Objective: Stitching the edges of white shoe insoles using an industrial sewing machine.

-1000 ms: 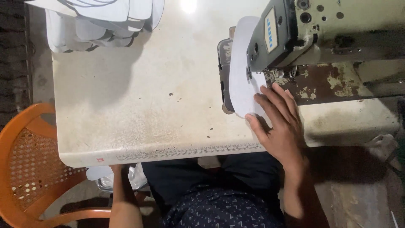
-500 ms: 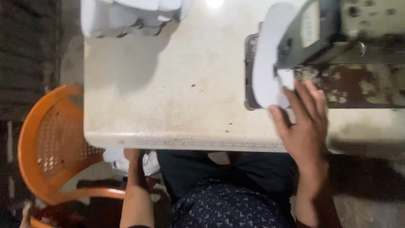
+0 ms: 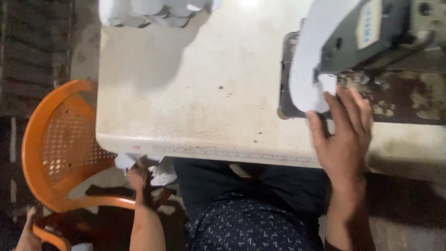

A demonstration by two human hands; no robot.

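White fabric piece (image 3: 304, 74) pinned flat under sewing machine (image 3: 367, 28), near tabletop's right edge.
Right hand (image 3: 344, 139) open, fingers steadying it; left hand (image 3: 138, 175) below front edge, grasping white scraps (image 3: 125, 161).

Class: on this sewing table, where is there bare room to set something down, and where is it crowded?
Free: the middle of the table, between the white pile and the front edge. Crowded: by the sewing machine, where the right hand presses the white piece.
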